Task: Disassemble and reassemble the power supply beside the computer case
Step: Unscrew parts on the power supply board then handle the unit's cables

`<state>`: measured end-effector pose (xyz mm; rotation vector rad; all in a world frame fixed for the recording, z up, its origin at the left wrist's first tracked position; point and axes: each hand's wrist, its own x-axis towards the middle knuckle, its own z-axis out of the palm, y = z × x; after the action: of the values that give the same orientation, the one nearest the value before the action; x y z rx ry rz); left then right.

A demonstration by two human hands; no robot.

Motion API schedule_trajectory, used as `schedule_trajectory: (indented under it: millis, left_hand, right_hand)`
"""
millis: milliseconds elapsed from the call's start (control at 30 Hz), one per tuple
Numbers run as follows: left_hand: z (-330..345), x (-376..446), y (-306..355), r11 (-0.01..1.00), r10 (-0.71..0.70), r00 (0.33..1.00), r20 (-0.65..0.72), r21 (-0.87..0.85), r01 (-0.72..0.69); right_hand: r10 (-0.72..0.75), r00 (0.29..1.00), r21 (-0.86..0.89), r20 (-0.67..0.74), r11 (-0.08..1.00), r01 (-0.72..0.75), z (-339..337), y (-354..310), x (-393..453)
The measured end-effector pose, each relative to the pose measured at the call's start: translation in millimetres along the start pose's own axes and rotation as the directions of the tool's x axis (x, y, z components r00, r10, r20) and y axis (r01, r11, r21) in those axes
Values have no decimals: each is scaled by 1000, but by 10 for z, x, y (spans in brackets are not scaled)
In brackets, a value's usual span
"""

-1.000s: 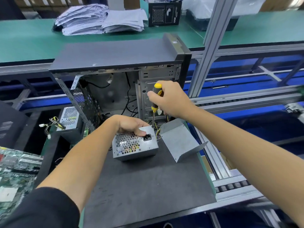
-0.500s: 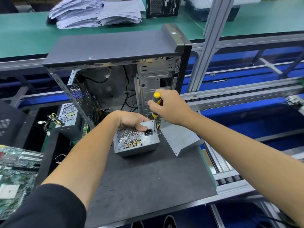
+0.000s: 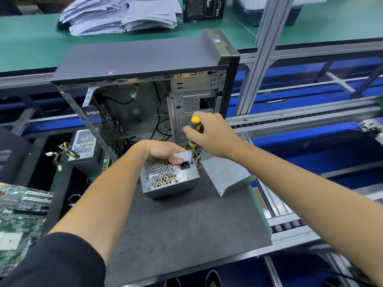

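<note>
Grey sheet-metal power supply (image 3: 170, 179) sat on a matte dark mat (image 3: 186, 235), just in front of the open computer case (image 3: 145, 83). Boxy shape; near face punched with honeycomb vents, black socket at its 2 o'clock corner. Left hand (image 3: 163, 152) gripped the top edge, fingers curled over, thumb pressed beside the socket. Right hand (image 3: 211, 135) was clamped around the yellow-and-black screwdriver (image 3: 194, 131), shaft upright, tip on the box's top right corner. Bent metal cover (image 3: 226, 177) lay at 3 o'clock, tilted. Yellow wires showed between box and cover.
</note>
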<state>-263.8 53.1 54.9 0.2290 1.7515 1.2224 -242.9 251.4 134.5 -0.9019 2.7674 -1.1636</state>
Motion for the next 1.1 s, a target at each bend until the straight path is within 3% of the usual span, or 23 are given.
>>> schedule_trajectory:
  millis: [267,500,567,667,767,867,967,1100]
  left_hand:
    - [-6,15,-16,1000,15,1000,-8,4,-15]
    - [11,11,-9,999,34,999,13,-22,-33]
    - [29,11,-6,999,24,1000,-3,-35,-24]
    - [30,23,-17,999,-2,999,-54,-54,-1]
    - [20,26,-19,998,8,996,-92,-58,-14]
    - [7,22,-19,999,27,998,-49,28,-26]
    - [9,20,-22,999,34,999,29,-16,-34]
    - [5,43,-38,997,33,999,37,-66,-31]
  right_hand:
    - [-10,998,-32,62,999,12,-59,-59,-28]
    - [-190,963,-194,191,954,226,-181,-231,10]
    - [-232,932,-324,278,891,318,-213,-285,12]
    - [-288,873,-557,394,681,476,-207,-353,28]
    - [-271,883,-707,384,529,470,-156,-418,1]
    - [-179,891,-677,416,593,436,-199,-472,-10]
    - [-105,839,-555,535,705,442,-261,-504,27]
    - [-128,888,-633,441,658,409,-233,-516,34]
